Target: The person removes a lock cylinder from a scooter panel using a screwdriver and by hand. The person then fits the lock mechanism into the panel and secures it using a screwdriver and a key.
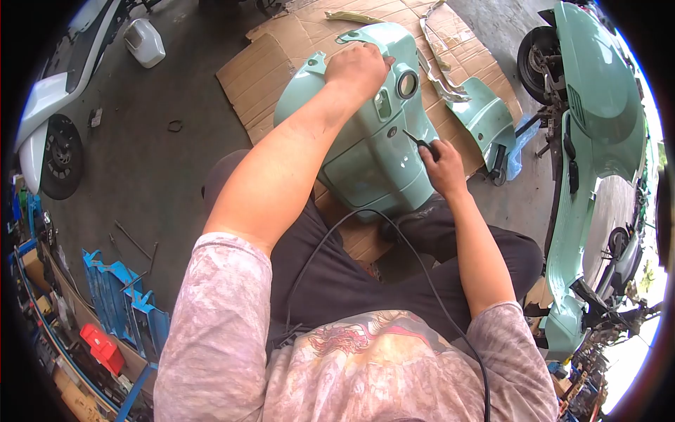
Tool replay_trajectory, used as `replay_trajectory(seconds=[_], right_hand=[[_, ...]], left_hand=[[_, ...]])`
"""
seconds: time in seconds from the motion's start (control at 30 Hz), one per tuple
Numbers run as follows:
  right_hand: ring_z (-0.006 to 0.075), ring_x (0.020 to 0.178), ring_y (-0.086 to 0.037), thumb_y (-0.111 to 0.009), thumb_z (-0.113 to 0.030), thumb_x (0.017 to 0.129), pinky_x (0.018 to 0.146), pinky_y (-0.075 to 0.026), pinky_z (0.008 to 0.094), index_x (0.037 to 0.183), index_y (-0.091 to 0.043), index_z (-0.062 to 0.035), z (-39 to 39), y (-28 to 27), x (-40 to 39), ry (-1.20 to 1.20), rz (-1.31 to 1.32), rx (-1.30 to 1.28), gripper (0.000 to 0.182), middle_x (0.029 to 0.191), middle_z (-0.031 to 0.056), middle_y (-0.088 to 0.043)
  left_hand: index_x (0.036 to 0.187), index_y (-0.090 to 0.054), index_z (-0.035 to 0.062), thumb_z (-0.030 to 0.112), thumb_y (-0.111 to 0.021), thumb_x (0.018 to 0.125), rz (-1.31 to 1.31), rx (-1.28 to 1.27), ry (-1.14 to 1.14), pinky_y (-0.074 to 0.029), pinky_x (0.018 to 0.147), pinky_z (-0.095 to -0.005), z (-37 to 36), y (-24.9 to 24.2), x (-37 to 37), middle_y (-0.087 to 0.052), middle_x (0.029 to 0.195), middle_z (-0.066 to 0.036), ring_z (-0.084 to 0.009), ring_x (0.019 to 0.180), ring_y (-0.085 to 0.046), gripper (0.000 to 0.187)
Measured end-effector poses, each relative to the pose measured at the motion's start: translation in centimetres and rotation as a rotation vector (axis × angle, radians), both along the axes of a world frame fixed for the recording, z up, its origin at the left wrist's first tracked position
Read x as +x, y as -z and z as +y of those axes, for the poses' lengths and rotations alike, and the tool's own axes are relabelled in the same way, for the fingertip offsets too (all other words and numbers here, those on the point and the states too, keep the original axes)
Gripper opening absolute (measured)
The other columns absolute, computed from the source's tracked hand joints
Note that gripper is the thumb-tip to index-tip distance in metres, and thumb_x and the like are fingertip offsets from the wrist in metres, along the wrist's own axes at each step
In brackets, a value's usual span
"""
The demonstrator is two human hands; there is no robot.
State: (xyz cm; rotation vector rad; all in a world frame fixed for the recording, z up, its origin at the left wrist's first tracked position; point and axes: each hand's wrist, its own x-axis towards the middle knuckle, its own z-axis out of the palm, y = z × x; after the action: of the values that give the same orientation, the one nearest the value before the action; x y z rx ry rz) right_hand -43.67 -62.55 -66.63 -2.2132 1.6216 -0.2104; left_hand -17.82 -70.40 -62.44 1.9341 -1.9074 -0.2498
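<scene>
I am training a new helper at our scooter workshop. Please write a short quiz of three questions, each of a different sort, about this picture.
1. True or false: the left hand rests on top of the mint-green scooter body panel.
2. What does the right hand hold?
A. a hammer
B. a screwdriver
C. a paint brush
3. Fill in: the panel lies on a sheet of ____.

Key
1. True.
2. B: its grip closes on the screwdriver, with the tip at the panel.
3. Cardboard, spread on the floor beside the mint-green scooter.
</scene>
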Motion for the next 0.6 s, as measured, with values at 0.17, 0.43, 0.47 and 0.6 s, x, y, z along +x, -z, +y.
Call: replay_trajectory(seconds=[0.17, 0.43, 0.47, 0.6], right_hand=[[0.0287, 0.083, -0.061, -0.053, -0.008, 0.083, 0.088, -0.049, 0.0369, 0.084, -0.058, 0.0047, -0.9, 3.5, -2.7, 0.304, -1.119, 0.273, 0.013, 0.1, 0.0171, -0.062], [0.0217, 0.052, -0.059, -0.048, -0.006, 0.083, 0.053, -0.053, 0.035, 0.087, -0.046, 0.0002, -2.3, 4.0, 1.0, 0.398, -1.053, 0.552, 0.007, 0.066, 0.0088, -0.054], [0.0213, 0.05, -0.058, -0.046, -0.007, 0.084, 0.046, -0.049, 0.0326, 0.11, -0.046, 0.0027, -2.3, 4.1, 1.8, 0.426, -0.943, 0.556, 0.028, 0.068, 0.0082, -0.054], [0.0182, 0.049, -0.057, -0.045, -0.01, 0.087, 0.045, -0.046, 0.0302, 0.139, -0.042, -0.0084, -2.4, 3.7, 4.0, 0.448, -0.845, 0.468, 0.052, 0.074, 0.0084, -0.057]], left_hand=[[0.099, -0.063, -0.0021, 0.047, -0.044, 0.097, -0.001, 0.001, 0.0, -0.053, 0.076, -0.0476, 0.0, 0.0, -0.2, -0.067, 0.094, -0.02, -0.0373, 0.087, -0.066, 0.052], [0.101, -0.063, -0.0014, 0.045, -0.047, 0.096, 0.024, 0.083, -0.007, -0.053, 0.077, -0.0467, 0.2, -1.1, -0.4, -0.067, 0.098, -0.02, -0.0365, 0.09, -0.066, 0.049], [0.102, -0.064, 0.0001, 0.044, -0.05, 0.095, 0.021, 0.129, -0.015, -0.054, 0.078, -0.0449, 0.3, -1.3, -0.4, -0.067, 0.102, -0.02, -0.0345, 0.092, -0.067, 0.046], [0.102, -0.063, -0.0005, 0.044, -0.049, 0.095, 0.027, 0.142, 0.014, -0.054, 0.076, -0.0454, 0.5, -1.7, -0.5, -0.067, 0.099, -0.02, -0.0354, 0.09, -0.067, 0.047]])
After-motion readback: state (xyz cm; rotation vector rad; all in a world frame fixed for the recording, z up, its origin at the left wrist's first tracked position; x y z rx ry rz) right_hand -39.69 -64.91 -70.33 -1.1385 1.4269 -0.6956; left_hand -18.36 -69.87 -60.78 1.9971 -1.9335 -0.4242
